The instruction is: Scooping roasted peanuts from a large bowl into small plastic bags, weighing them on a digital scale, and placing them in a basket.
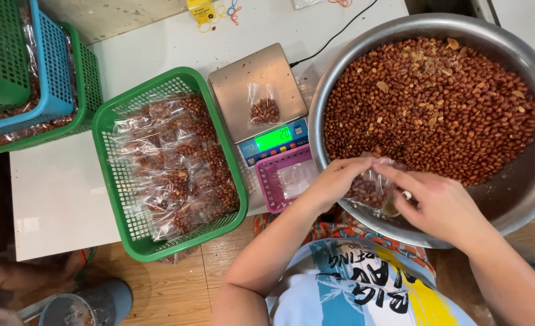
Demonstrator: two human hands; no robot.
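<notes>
A large bowl (515,199) of peanuts (430,102) is set at the right of the worktop (62,193), and a small bag (370,187) is held over its near rim between the left hand (334,181) and the right hand (439,205). Just left of the bowl a scale (258,90) is placed, with a small filled bag (264,108) on its plate. A small basket (285,178) is set before the scale. Further left, a basket (113,181) of filled bags (177,163) is found, and stacked baskets (38,72) are kept at the far left.
</notes>
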